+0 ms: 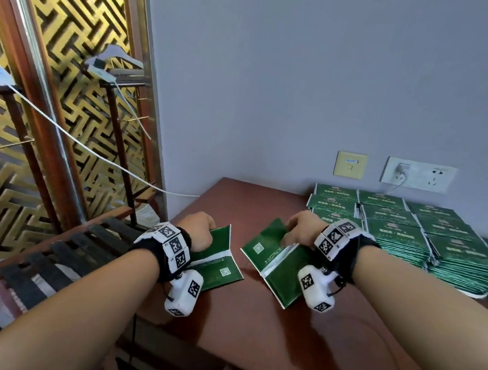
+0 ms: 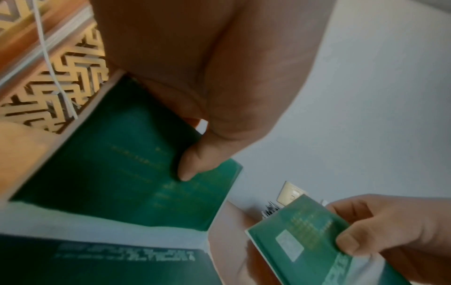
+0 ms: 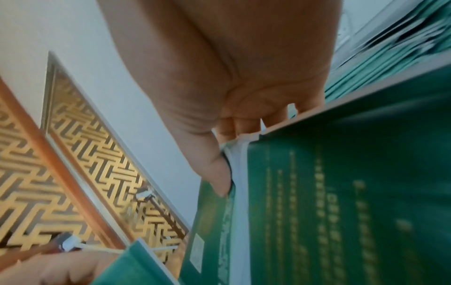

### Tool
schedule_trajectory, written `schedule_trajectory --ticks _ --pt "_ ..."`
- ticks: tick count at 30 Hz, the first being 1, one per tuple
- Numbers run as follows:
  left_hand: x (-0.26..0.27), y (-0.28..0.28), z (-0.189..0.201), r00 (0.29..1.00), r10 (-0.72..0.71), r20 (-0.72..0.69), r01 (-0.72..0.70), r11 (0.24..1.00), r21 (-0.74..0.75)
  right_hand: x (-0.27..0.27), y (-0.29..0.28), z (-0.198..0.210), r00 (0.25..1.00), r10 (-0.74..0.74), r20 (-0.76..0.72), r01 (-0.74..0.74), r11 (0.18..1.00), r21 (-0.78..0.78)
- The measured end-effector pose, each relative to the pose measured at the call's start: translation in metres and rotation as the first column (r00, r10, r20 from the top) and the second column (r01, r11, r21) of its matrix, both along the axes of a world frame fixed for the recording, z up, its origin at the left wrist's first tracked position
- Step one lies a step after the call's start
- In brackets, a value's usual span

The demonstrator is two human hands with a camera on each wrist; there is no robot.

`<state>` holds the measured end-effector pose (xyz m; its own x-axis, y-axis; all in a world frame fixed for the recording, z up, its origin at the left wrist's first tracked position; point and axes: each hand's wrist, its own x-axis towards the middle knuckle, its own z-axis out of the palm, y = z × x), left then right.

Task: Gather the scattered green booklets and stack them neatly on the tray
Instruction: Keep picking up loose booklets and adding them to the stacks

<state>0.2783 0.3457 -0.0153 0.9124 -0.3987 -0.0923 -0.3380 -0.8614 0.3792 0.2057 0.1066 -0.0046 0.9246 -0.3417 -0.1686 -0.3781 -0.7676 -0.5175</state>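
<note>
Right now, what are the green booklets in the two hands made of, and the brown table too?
The booklet in the left hand and the booklet in the right hand look like glossy printed card: thin, creased along white fold lines, bending where held. The table looks like varnished reddish wood or veneer; it shines with soft reflections. Which one, I cannot tell.

Right hand (image 3: 231,81): thumb pressed on the cover, fingers behind the top edge, gripping the booklet.
Held item: green paper booklet with gold print and white fold strip (image 3: 341,192), tilted.
Lower left: second green booklet corner (image 3: 136,268) in the left hand (image 3: 56,270).
Background: gold lattice screen with wooden frame (image 3: 80,154); pale wall (image 3: 73,38); stacked green booklets (image 3: 390,48), blurred.
</note>
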Motion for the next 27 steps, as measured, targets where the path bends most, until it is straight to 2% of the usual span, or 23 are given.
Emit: schedule_trajectory --ticks 6,9,16,19,22,27 --pt "-0.032 -0.052 0.004 0.992 -0.127 0.016 0.128 0.991 -0.038 -0.064 -0.056 0.006 0.995 -0.098 0.031 0.092 0.983 0.156" --pt "-0.053 -0.087 0.005 0.977 -0.213 0.027 0.214 0.975 -0.055 -0.101 -0.082 0.003 0.981 -0.187 0.051 0.167 0.950 0.262" --pt "-0.099 -0.161 0.000 0.920 -0.383 0.076 0.388 0.919 -0.070 -0.165 -0.146 -0.022 0.928 -0.317 0.195 0.208 0.877 0.432" --pt "-0.111 -0.182 -0.006 0.885 -0.453 0.105 0.460 0.887 -0.053 -0.185 -0.166 -0.035 0.918 -0.289 0.271 0.154 0.890 0.429" --pt "-0.117 -0.194 -0.011 0.860 -0.502 0.091 0.507 0.861 -0.037 -0.201 -0.179 -0.044 0.933 -0.226 0.279 0.102 0.912 0.398" --pt "-0.121 -0.199 -0.012 0.799 -0.598 -0.056 0.600 0.800 0.022 -0.220 -0.186 -0.049 0.961 -0.187 0.204 0.102 0.924 0.368"
